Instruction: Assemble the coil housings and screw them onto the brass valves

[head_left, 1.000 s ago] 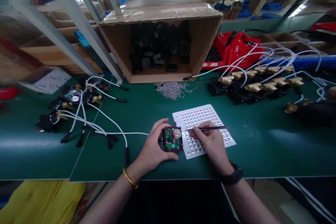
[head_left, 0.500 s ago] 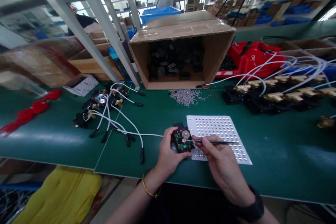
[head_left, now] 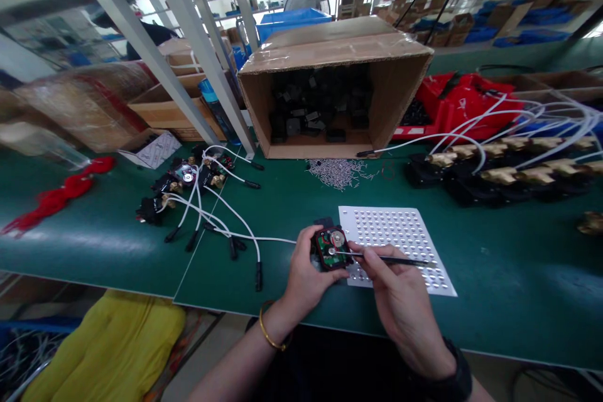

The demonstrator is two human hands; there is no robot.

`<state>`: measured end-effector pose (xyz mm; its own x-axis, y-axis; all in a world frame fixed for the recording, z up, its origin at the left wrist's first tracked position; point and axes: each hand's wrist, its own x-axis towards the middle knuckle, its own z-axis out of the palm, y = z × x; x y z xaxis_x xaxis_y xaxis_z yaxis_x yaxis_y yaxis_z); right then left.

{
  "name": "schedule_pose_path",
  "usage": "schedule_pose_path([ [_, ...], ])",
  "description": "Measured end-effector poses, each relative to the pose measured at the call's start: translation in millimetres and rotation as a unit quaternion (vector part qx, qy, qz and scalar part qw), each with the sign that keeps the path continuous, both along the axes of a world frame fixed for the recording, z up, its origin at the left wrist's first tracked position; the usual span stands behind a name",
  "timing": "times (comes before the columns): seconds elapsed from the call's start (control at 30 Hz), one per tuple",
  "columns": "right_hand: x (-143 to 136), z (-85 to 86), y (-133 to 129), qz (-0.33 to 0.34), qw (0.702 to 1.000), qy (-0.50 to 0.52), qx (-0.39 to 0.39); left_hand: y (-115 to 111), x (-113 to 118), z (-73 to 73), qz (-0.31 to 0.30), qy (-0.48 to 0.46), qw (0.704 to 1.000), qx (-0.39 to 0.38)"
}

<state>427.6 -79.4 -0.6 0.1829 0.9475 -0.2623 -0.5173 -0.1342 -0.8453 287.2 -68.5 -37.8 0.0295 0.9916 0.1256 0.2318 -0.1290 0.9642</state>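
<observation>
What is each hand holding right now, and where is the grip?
Left hand grips small black module by its left side; right hand pinches thin black tool mid-shaft.

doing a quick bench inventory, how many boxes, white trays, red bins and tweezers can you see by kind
tipped cardboard box: 1
white tray: 1
red bin: 1
tweezers, in the right hand: 1
open module, in the left hand: 1
total: 5
The small pins and brass fittings are too many and too blurred to count.
</observation>
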Motion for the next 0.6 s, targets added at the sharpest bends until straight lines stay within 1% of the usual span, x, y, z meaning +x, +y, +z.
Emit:
schedule_pose_path([
  [0.17, -2.1, -0.3, -0.9, -0.009, 1.000, -0.020, -0.004, -0.7, 0.0, 0.7, 0.004, 0.000, 1.000, -0.001],
  [0.6, -3.8, 4.2, 0.7, -0.005, 0.998, -0.062, -0.001, -1.0, 0.2, -2.6, 0.010, -0.001, 1.000, 0.005],
])
